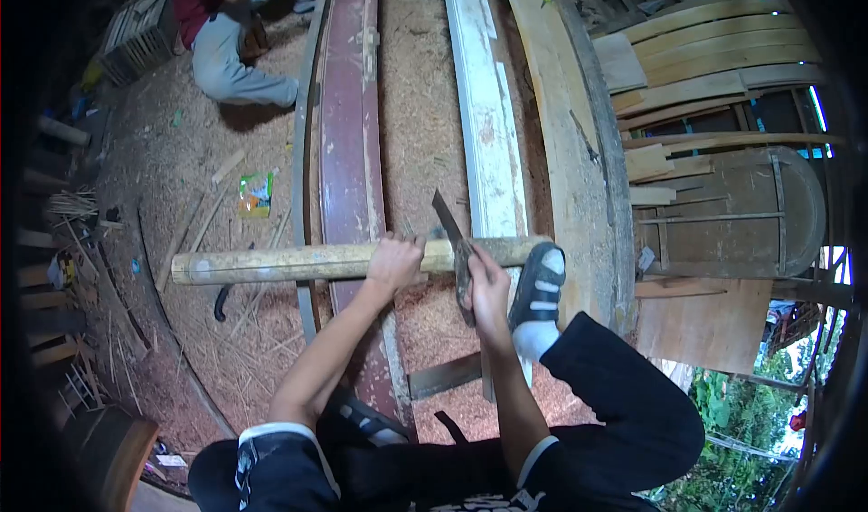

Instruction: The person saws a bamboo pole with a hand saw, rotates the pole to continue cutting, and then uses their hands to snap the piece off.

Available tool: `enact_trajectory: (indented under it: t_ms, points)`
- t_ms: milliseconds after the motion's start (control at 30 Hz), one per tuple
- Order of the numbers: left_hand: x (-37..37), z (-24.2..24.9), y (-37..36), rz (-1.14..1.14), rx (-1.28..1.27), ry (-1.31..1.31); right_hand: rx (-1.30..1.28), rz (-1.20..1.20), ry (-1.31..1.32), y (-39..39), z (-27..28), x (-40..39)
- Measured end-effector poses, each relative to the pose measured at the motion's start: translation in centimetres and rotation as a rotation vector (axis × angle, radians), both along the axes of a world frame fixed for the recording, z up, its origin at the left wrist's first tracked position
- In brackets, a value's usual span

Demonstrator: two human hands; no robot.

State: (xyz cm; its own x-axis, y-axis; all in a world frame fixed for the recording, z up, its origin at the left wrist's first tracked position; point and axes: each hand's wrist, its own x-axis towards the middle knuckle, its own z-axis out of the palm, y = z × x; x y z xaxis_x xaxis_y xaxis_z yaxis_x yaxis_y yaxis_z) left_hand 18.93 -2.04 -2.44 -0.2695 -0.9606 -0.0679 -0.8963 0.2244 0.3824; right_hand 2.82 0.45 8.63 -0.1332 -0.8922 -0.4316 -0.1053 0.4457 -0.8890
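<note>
A pale round wooden pole (271, 265), which looks like bamboo, lies crosswise over the long boards. My left hand (396, 260) is closed over it, right of its middle. In my right hand (488, 286) is the wooden handle of what looks like a handsaw (445, 213). Its dark, narrow blade points up and away across the pole; I cannot make out teeth. My sandalled foot (542, 286) rests against the pole's right end, close beside my right hand.
Under the pole run a maroon board (348, 150), a white board (488, 132) and a pale plank (561, 87). Shavings cover the ground. Another person (226, 51) crouches at the upper left. A bright packet (256, 194) lies left; stacked planks (714, 42) stand right.
</note>
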Motion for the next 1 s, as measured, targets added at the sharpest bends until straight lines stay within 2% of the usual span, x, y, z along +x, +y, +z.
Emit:
enact_trajectory:
  t_ms: [67, 167, 233, 333, 400, 600, 667, 700, 767, 800, 867, 933, 1000]
  points:
    - [-0.8, -0.3, 1.0, -0.008, 0.0, 0.029, 0.014, 0.055, 0.02, 1.3, -0.3, -1.1]
    - [-0.3, -0.5, 1.1, 0.031, -0.07, -0.001, 0.014, -0.017, -0.037, 3.8, 1.8, -1.4]
    - [-0.5, -0.4, 0.9, 0.026, -0.013, 0.04, -0.025, -0.005, 0.075, 5.5, 3.7, -1.8]
    - [-0.4, -0.4, 0.9, 0.028, -0.082, -0.005, -0.003, -0.03, -0.067, 4.1, 4.1, -1.8]
    - [-0.5, -1.0, 1.0, 0.023, -0.09, -0.005, 0.001, -0.024, -0.035, 4.6, 3.9, -1.2]
    - [-0.5, -2.7, 2.8, -0.095, -0.311, -0.039, 0.011, -0.019, -0.032, 8.0, 4.3, -2.4]
    - [0.6, -1.0, 1.6, -0.145, -0.138, 0.037, -0.015, -0.03, -0.048, 7.9, 3.8, -2.5]
    - [1.3, 0.3, 1.0, -0.147, -0.142, 0.03, -0.004, -0.068, -0.091, 7.7, 4.0, -2.2]
    - [2.3, 2.3, 0.0, -0.105, 0.052, -0.093, 0.005, -0.112, -0.136, 7.6, 3.9, -1.7]
    - [2.1, 2.3, 0.2, -0.108, 0.05, -0.091, -0.011, -0.068, -0.053, 8.0, 3.3, -1.4]
    - [1.5, 2.1, 0.7, 0.058, 0.313, -0.045, -0.032, -0.018, 0.035, 8.4, 2.6, -1.4]
    - [1.8, 1.4, 0.6, 0.028, 0.27, -0.026, -0.111, 0.013, 0.042, 8.6, 2.7, -1.3]
    - [1.9, 1.0, 0.8, -0.012, 0.232, -0.005, -0.065, -0.009, 0.004, 8.8, 2.8, -1.6]
